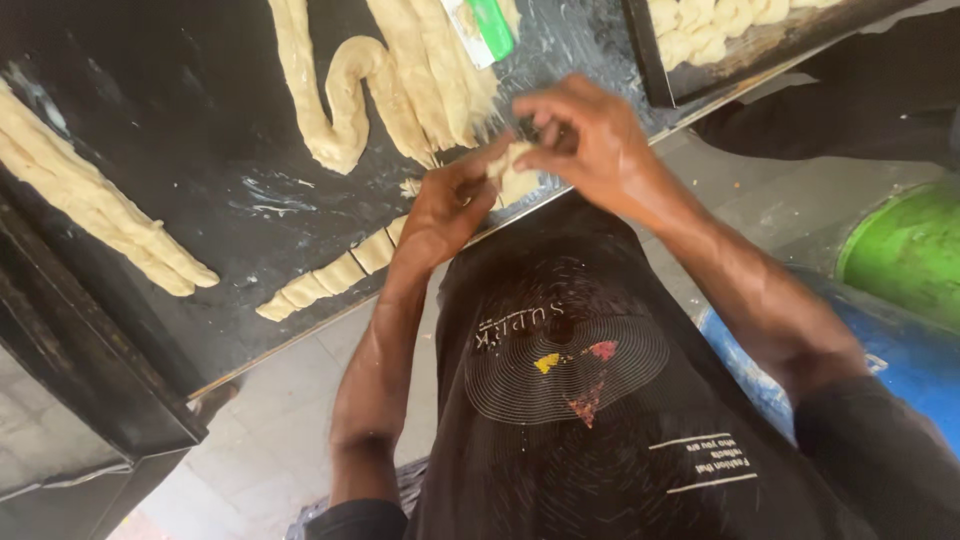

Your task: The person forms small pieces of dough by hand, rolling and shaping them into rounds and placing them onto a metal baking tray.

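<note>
A small dough piece [515,178] sits at the near edge of the dark tabletop [200,130], pinched between both hands: the left hand [445,205] has its grip closed under it, the right hand [585,135] closed over it. Cut dough pieces [335,273] line that edge; long dough ropes [400,80] lie beyond, a tray of shaped dough [720,30] at the corner.

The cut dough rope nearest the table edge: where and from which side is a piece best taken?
Take the cut dough rope at its end segment beside the left hand, pinching across its width from above. The cuts already separate the segments, and it lies flat on the dark table, open overhead.
</note>
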